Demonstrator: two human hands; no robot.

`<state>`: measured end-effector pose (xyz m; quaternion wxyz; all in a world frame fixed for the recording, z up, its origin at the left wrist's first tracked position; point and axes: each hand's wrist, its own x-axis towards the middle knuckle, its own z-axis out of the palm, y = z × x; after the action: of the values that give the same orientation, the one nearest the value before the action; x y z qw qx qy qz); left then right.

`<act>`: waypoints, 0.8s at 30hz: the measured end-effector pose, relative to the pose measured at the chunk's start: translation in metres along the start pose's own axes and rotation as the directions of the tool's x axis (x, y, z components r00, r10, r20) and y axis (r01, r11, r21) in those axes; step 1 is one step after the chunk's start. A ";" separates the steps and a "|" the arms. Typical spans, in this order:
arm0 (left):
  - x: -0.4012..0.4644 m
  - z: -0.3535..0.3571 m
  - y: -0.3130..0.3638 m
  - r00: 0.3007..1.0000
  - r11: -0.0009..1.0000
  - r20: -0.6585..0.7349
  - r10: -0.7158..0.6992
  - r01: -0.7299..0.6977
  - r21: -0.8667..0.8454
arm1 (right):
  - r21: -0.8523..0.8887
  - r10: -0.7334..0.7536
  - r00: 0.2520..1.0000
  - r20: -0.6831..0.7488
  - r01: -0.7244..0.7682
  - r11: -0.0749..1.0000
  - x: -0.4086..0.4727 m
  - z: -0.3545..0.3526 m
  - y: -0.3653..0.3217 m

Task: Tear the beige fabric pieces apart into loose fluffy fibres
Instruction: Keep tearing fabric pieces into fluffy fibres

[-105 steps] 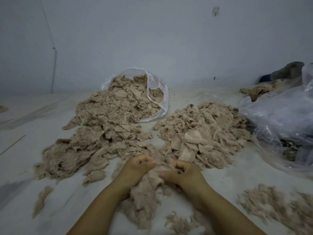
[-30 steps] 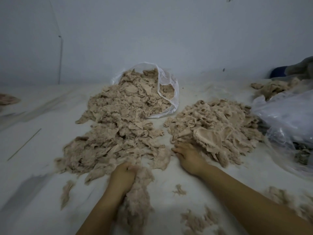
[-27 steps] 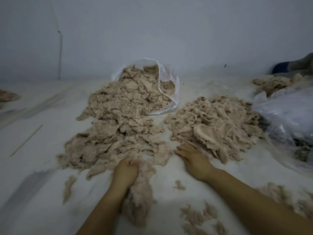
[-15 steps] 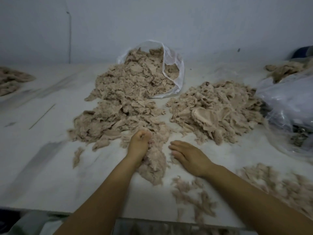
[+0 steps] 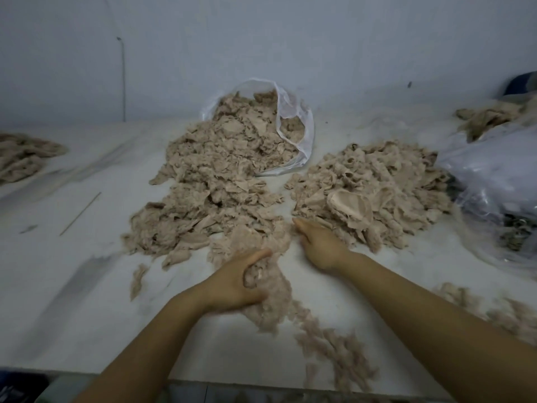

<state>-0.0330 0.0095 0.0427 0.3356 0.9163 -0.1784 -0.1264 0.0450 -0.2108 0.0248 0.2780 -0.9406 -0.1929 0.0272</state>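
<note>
Bag [image 5: 293, 123] behind left heap [image 5: 215, 193] — right heap [image 5: 374, 193] beside it.

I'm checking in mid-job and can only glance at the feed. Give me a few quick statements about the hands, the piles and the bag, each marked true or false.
1. The left hand grips a clump of fluffy fibres. True.
2. The right hand holds a torn piece lifted off the table. False: it lies flat with straight fingers at the near edge of the right pile, holding nothing.
3. The clear bag lies open with scraps spilling out toward the person. True.
4. Both piles of scraps sit inside the bag. False: the right pile lies on the bare table, apart from the bag.
5. Loose fibres trail along the table's near edge. True.
</note>
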 end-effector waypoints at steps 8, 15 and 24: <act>0.012 0.010 0.005 0.939 0.943 -0.322 -0.120 0.006 -0.332 | 0.273 0.058 0.990 -0.127 -0.021 0.962 -0.071 0.007 -0.009; 0.038 0.014 0.039 0.923 0.820 -0.379 -0.072 -0.161 -0.549 | 0.662 0.125 0.979 0.159 -0.200 0.722 -0.074 -0.009 -0.025; 0.049 0.008 0.037 0.877 0.776 -0.435 -0.206 -0.124 -0.618 | 0.431 0.144 0.980 0.139 -0.191 0.882 -0.069 -0.001 -0.020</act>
<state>-0.0007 -0.0415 0.0557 0.6521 0.7566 -0.0165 0.0446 -0.0251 -0.2222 0.0324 0.4704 -0.8634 -0.1137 0.1426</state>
